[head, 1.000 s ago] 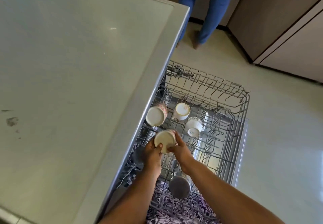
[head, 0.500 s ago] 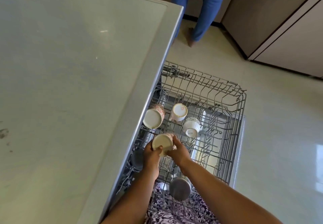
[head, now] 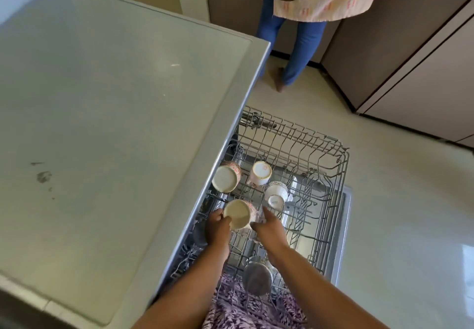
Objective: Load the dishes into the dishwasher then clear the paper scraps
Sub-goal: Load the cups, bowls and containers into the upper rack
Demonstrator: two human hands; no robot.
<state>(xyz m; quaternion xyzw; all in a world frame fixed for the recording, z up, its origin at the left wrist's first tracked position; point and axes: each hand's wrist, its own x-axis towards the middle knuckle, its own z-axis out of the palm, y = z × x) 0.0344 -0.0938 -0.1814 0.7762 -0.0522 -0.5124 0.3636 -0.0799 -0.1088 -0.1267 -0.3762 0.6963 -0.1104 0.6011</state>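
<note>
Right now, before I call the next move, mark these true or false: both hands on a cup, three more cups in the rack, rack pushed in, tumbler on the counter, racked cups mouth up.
1. The left hand and the right hand are both on one cup over the rack. True.
2. Three other cups sit in the rack beyond it. True.
3. The rack is pushed inside the dishwasher. False: it is pulled out over the floor.
4. The metal tumbler stands on the counter. False: it is in the rack, at the near end.
5. The three other cups stand mouth up. False: their bases face the camera.
</note>
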